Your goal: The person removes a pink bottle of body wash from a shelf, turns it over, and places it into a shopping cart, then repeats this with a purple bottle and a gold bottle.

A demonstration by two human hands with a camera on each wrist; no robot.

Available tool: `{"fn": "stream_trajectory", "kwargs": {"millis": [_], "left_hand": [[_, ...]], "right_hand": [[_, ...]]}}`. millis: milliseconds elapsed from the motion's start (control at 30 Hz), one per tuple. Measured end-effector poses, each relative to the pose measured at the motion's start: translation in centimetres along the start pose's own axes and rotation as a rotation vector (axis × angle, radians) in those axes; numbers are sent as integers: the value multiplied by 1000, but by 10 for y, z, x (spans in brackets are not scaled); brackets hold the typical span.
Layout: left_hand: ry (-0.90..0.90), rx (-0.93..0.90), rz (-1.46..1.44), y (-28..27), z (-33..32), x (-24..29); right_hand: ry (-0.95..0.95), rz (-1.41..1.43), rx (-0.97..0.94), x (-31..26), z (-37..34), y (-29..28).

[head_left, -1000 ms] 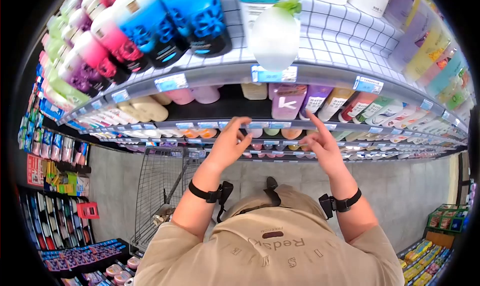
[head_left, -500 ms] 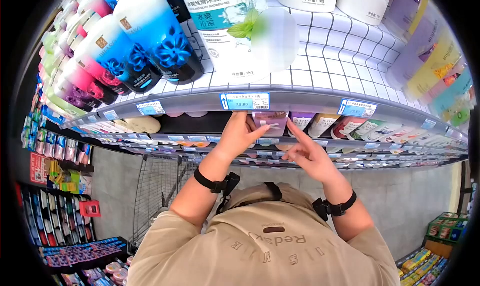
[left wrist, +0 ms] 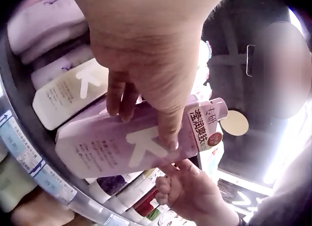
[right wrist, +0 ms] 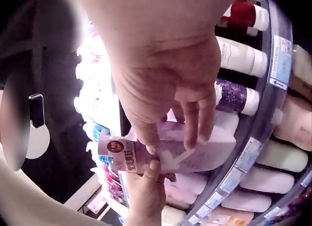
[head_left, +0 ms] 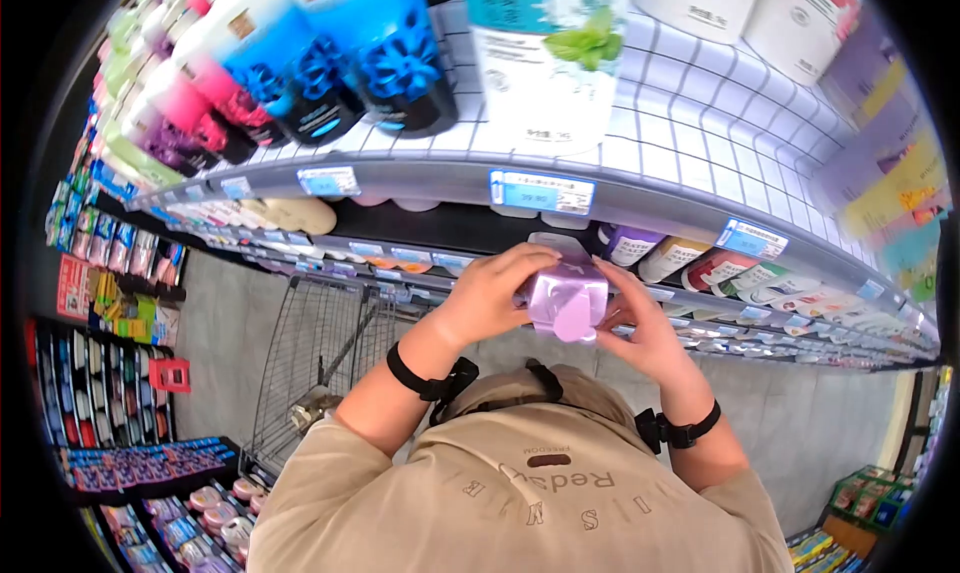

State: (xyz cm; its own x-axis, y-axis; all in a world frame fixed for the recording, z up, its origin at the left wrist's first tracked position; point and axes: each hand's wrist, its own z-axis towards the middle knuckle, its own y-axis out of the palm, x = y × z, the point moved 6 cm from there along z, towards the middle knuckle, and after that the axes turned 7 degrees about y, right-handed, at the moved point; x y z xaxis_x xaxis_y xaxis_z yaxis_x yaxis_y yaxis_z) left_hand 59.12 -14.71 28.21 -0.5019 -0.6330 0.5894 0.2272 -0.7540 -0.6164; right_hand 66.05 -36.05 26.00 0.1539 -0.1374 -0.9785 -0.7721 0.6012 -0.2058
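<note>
A translucent purple bottle with a white K is held between the hands in front of the shelf; the head view shows its end (head_left: pixel 568 303). The left hand (head_left: pixel 488 295) grips it from the left, and in the left wrist view that hand's thumb lies across the front of the bottle (left wrist: pixel 105 150). On the other side the right hand (head_left: pixel 650 335) has its fingers loosely bent beside the bottle, with fingertips at its side. The right wrist view shows the right hand (right wrist: pixel 168 75) over the bottle (right wrist: pixel 214 150), with the left hand (right wrist: pixel 146 194) below.
Above is a shelf with a price-tag rail (head_left: pixel 650 198), blue-and-black bottles (head_left: pixel 400 73) and a white pouch (head_left: pixel 545 83). Bath salt tubes (head_left: pixel 675 260) stand right of the bottle on the lower shelf. A wire cart (head_left: pixel 300 343) is at the person's left.
The purple bottle has come out from the lower shelf toward the person, with the left hand now gripping it. Both hands have closed in around it, and the view has shifted.
</note>
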Motion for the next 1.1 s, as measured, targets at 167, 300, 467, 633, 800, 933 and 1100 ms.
{"fn": "stream_trajectory", "kwargs": {"millis": [167,300,467,633,800,933,1100], "left_hand": [[-32,-8,61,-30,-37,29],[-183,59,7,-58,-95,43],[-388,205,6,-97,-185,63],[-789,415,-281,-131,-307,85],[-735,964,-358,-165,-447,119],[-699,1080,-168,-196,-534,170],[-683,1367,-494,-198,-624,207]], "right_hand": [[-50,-238,-78,4,24,43],[108,-260,-360,23,42,108],[109,-262,-581,23,46,200],[127,-216,-863,50,35,299],[309,-29,-1166,27,0,405],[442,112,-1241,2,-18,483],[432,-49,-1295,-5,-27,555]]}}
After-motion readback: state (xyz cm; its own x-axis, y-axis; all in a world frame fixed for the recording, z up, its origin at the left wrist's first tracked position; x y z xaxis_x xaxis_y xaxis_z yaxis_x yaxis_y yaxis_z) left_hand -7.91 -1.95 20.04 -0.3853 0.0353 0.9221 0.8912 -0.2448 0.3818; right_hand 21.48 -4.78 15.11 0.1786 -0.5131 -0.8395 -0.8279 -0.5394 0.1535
